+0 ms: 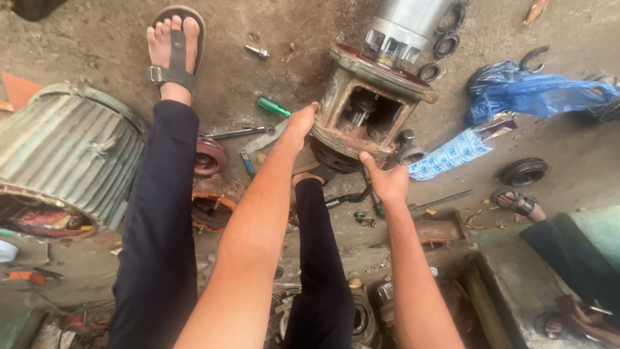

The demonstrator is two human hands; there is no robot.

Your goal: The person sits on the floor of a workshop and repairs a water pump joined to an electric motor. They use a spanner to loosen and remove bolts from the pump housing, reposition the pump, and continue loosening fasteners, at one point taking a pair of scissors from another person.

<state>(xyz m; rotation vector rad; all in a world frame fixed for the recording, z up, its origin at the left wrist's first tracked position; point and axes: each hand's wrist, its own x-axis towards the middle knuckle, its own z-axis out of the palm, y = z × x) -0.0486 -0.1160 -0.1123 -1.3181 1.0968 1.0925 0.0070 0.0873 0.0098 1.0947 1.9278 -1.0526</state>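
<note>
A rusty pump housing [368, 103] with an open window and a shiny steel shaft end [403, 26] lies on the dirt floor ahead of me. My left hand [301, 123] grips the housing's lower left flange. My right hand [386, 179] holds its lower right edge, fingers curled around the rim. Both arms reach out over my legs in dark trousers [161, 213], and one sandalled foot [174, 45] stretches forward at the left.
A large ribbed grey motor casing [64, 155] lies at the left. A green-handled screwdriver [274, 107], a wrench [261, 143], a bolt [257, 51], rings [445, 39], blue plastic [529, 94] and a printed carton [452, 152] lie scattered about. Another person's sandalled foot [522, 204] is at the right.
</note>
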